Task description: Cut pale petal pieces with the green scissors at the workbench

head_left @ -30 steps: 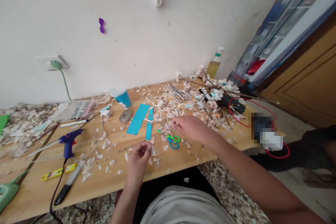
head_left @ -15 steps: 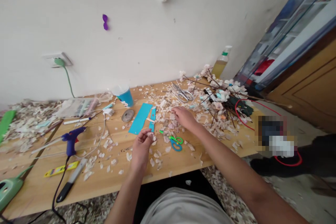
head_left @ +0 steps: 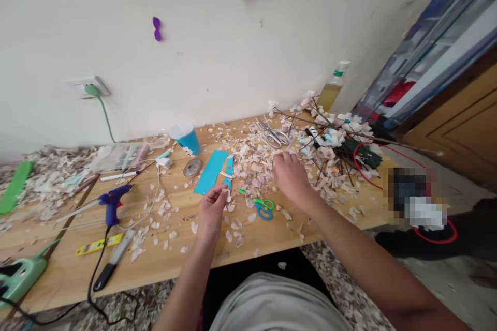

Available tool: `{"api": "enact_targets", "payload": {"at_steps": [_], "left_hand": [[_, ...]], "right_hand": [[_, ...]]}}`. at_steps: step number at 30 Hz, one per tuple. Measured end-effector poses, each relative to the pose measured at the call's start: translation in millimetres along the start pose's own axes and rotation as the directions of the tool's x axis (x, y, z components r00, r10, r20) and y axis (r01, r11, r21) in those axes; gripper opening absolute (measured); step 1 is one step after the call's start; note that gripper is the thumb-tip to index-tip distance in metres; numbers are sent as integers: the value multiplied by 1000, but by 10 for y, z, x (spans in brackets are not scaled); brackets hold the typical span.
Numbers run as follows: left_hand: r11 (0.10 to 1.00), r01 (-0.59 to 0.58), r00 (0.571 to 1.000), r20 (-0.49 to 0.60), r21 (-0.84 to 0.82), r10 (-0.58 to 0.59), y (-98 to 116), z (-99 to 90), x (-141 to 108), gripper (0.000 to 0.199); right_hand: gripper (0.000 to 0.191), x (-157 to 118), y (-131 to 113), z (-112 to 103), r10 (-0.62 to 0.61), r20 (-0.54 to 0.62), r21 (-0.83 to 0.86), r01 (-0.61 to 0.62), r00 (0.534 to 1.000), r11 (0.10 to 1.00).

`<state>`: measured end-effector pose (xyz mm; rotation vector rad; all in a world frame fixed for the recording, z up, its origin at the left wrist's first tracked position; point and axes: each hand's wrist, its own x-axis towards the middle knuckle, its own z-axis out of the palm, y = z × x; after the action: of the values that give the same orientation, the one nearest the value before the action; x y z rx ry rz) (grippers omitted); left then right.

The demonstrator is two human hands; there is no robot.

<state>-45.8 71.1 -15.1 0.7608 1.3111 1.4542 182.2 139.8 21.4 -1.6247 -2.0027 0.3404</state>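
My left hand (head_left: pixel 212 209) is pinched shut on a pale petal-like flake (head_left: pixel 227 195), just in front of a blue sheet (head_left: pixel 212 170). My right hand (head_left: pixel 290 175) reaches into a heap of loose pale flakes (head_left: pixel 254 160), its fingers curled downward; the fingertips are hidden, and I cannot see what is in them. Between the hands lie green-and-blue scissors (head_left: pixel 264 208). Beyond the right hand is a pair of metal scissors (head_left: pixel 275 137). To its right lie brown twigs bearing whitish flowers (head_left: pixel 330 137).
At left lie a blue glue gun (head_left: pixel 113 201), a yellow packet (head_left: pixel 100 244) and a black-handled blade (head_left: pixel 114 261). A blue cup (head_left: pixel 187 140) and a round metal lid (head_left: pixel 192 167) stand behind the blue sheet. A bottle of yellowish liquid (head_left: pixel 331 90) is against the wall.
My right hand has moved right across the heap, its fingers now turned more downward. My left hand stays near the blue sheet, holding the flake. The view has shifted slightly.
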Motion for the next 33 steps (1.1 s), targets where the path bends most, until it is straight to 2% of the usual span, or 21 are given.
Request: {"api": "enact_targets", "payload": {"at_steps": [1, 3, 6, 8, 11, 15, 17, 19, 22, 23, 24, 25, 27, 29, 31, 32, 33], "left_hand": [[1000, -8, 1000, 0, 14, 8, -10, -6, 11, 39], [999, -8, 1000, -9, 42, 8, -30, -27, 41, 40], [996, 2, 999, -36, 89, 1, -54, -55, 95, 38], [994, 0, 998, -55, 109, 6, -63, -50, 119, 37], [993, 15, 999, -53, 116, -9, -66, -11, 116, 38], [992, 26, 999, -36, 125, -21, -81, 7, 116, 44], [992, 15, 998, -60, 122, -8, -92, -23, 147, 42], [993, 8, 997, -82, 114, 1, -89, -59, 168, 39], [998, 22, 995, -98, 62, -16, -34, -44, 78, 35], [999, 50, 995, -82, 16, -49, -4, -6, 2, 33], [995, 96, 994, -43, -42, -97, 27, 49, -93, 31], [981, 162, 987, 30, -103, -160, 57, 115, -200, 29], [932, 310, 935, 238, -186, -263, 103, 258, -409, 26], [908, 353, 904, 334, -226, -268, 127, 368, -548, 25], [894, 354, 909, 327, -275, -259, 140, 410, -589, 24], [882, 364, 910, 317, -299, -268, 149, 405, -579, 24], [869, 379, 907, 316, -318, -280, 161, 387, -558, 23]], "right_hand": [[20, -189, -69, -15, -33, -12, -111, 31, 999, 993], [17, -562, -173, -1, -82, 110, -212, 104, 991, 972], [21, -929, -217, 110, -17, 201, -263, 71, 979, 962], [21, -999, -207, 210, 28, 208, -273, 30, 978, 962], [17, -940, -224, 322, 69, 254, -309, 14, 965, 951], [11, -794, -276, 286, 57, 296, -361, 57, 953, 931], [9, -743, -224, 172, 25, 316, -327, 84, 948, 941], [5, -731, -100, 16, -7, 330, -217, 83, 944, 973], [7, -812, 121, -168, -31, 275, 143, -9, 961, 990], [12, -861, 169, -186, 1, 264, 310, -85, 964, 947], [17, -909, 195, -173, 58, 281, 470, -190, 958, 862], [22, -951, 197, -134, 124, 317, 603, -300, 940, 739], [30, -978, 152, 0, 243, 392, 766, -461, 887, 449], [38, -915, 87, 143, 327, 429, 841, -505, 842, 195], [42, -803, 38, 232, 309, 512, 844, -536, 802, -5], [41, -755, 19, 252, 268, 549, 830, -555, 792, -59], [40, -726, 0, 260, 217, 572, 816, -574, 791, -60]]}}
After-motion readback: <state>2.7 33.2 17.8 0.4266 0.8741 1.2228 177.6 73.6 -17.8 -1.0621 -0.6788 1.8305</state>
